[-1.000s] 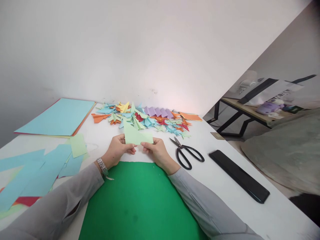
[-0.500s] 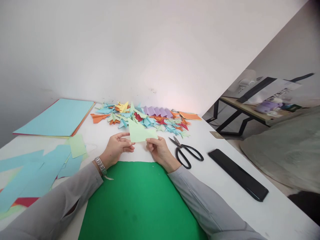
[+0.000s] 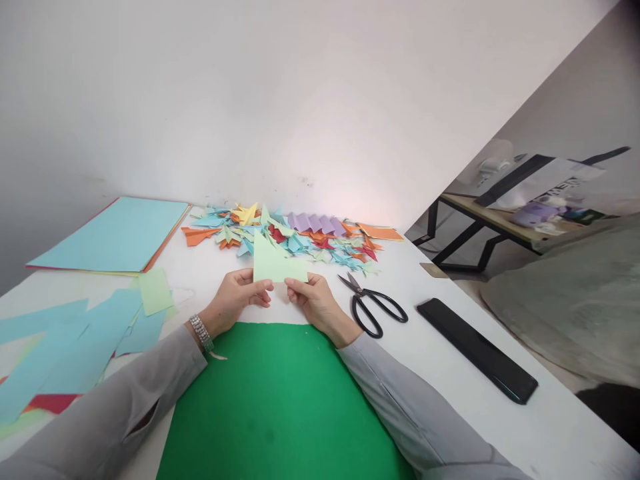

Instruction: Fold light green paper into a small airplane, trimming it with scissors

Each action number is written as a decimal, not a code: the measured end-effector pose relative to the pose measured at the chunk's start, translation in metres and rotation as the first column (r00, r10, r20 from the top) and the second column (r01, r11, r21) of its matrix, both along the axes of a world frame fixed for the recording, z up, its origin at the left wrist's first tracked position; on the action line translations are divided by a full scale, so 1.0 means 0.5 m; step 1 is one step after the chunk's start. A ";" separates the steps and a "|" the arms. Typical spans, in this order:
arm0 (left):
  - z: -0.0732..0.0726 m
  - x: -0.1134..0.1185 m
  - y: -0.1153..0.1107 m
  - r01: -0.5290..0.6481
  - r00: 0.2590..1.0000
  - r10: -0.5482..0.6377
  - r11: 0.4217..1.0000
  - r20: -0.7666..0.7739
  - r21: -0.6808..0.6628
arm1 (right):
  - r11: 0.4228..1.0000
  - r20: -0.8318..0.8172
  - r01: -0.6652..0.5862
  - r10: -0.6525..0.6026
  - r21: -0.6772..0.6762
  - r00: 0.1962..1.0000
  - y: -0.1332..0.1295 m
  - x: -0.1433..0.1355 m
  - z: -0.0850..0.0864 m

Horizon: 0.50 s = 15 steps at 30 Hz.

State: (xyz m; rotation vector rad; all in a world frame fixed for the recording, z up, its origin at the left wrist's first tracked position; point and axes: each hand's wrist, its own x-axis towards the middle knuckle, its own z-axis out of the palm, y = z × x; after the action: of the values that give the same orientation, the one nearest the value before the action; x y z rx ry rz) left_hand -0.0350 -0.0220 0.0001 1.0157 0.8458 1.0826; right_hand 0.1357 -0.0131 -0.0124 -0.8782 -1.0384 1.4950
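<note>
A light green paper piece [image 3: 275, 261], with a slanting upper edge, is held up between both hands. My left hand [image 3: 239, 295], with a metal watch on the wrist, pinches its lower left corner. At its lower right edge, the thumb and fingers of my right hand [image 3: 320, 303] close on it. Below the hands lies a large green sheet [image 3: 280, 400]. Behind the held paper is a pile of small folded papers [image 3: 325, 243] in many colours. Black-handled scissors [image 3: 367, 293] lie slightly open to the right of my right hand.
A stack of large coloured sheets [image 3: 115, 233] lies at the back left, with loose blue, green and red pieces [image 3: 95, 340] in front. A long black case [image 3: 477, 350] rests at the right. The white wall rises behind; a bench [image 3: 500, 217] holding bags stands beyond the table.
The green paper has shifted slightly left and turned, so its lower edge is more level. My right hand's fingertips have moved left along that edge, closer to my left hand.
</note>
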 end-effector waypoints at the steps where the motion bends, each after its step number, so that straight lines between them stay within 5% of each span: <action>1: -0.002 0.001 -0.001 0.004 1.000 -0.004 1.000 -0.028 0.012 | 0.999 0.050 -0.022 0.020 0.026 0.999 -0.003 -0.002 0.000; 8: -0.003 0.005 -0.002 0.021 0.982 -0.005 0.996 -0.188 0.083 | 0.991 0.243 -0.115 0.097 0.062 0.965 -0.013 -0.010 0.006; 15: 0.000 0.007 -0.003 0.027 0.989 -0.019 0.998 -0.146 0.049 | 1.000 0.246 -0.023 0.020 0.009 0.969 -0.008 -0.012 0.000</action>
State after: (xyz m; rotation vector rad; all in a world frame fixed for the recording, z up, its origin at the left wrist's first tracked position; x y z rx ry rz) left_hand -0.0315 -0.0236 0.0000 1.1551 0.9251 1.0238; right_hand 0.1296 -0.0171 -0.0122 -1.0670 -1.2394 1.4209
